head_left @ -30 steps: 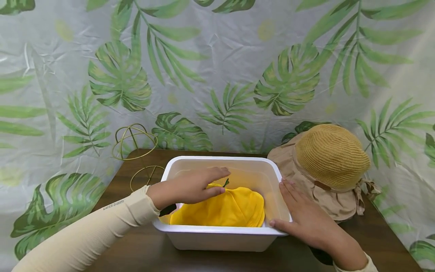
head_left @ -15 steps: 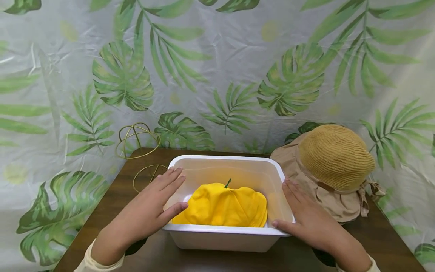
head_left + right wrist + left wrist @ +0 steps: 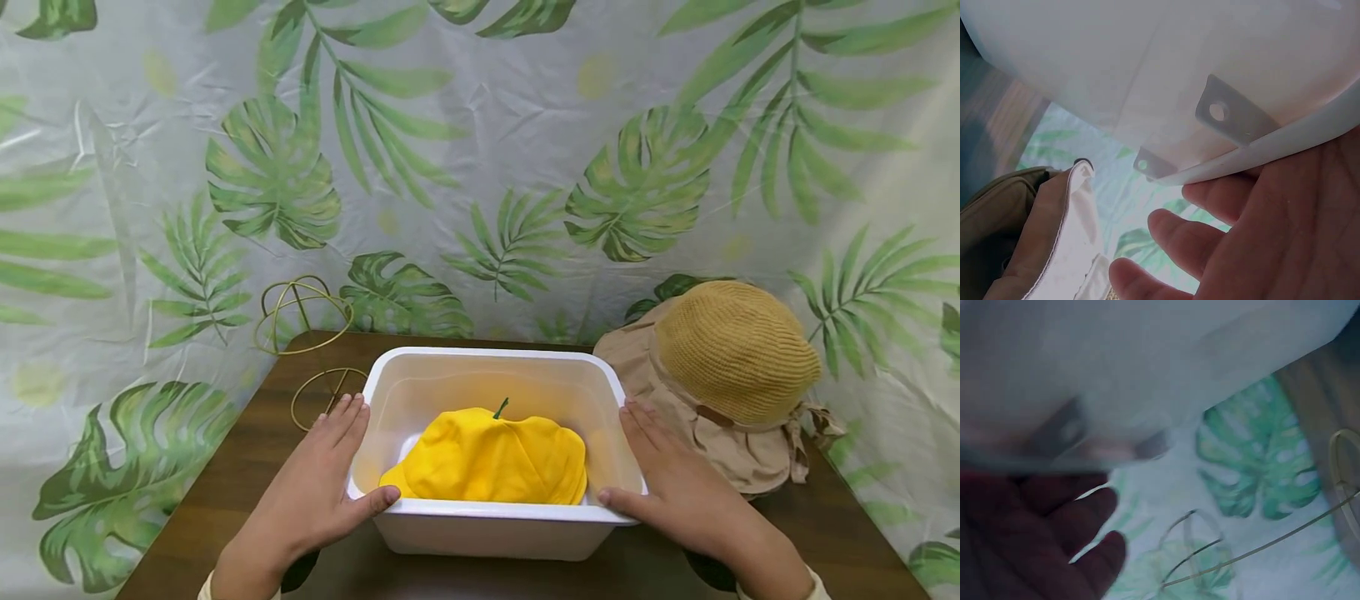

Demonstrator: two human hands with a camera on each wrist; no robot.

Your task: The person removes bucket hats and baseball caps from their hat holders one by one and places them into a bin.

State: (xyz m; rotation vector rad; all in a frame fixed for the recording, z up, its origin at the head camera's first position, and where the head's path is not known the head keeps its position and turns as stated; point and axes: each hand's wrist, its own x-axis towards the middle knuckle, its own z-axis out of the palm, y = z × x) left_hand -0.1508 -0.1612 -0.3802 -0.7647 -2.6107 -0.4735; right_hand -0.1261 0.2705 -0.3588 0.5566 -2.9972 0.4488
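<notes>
A yellow cap (image 3: pixel 495 458) with a small green stem on top lies inside a white plastic basin (image 3: pixel 498 533) on the table. My left hand (image 3: pixel 315 487) rests at the basin's left rim, fingers extended and thumb over the near left corner. On the opposite side, my right hand (image 3: pixel 675 483) touches the right rim, its thumb on the near right corner. Seen from below in the right wrist view, the right fingers (image 3: pixel 1194 240) are loosely extended under the rim. The left wrist view shows the left fingers (image 3: pixel 1091 550) beneath the basin's blurred edge.
A straw-coloured knitted hat (image 3: pixel 738 354) with a beige fabric brim stands right of the basin. Gold wire stands (image 3: pixel 303 337) are at the back left of the brown wooden table (image 3: pixel 225 492). A leaf-patterned sheet (image 3: pixel 495 150) hangs behind.
My left hand has moved from over the yellow cap out to the basin's left rim, and its thumb has come down on the near corner. The right hand stays on the right rim.
</notes>
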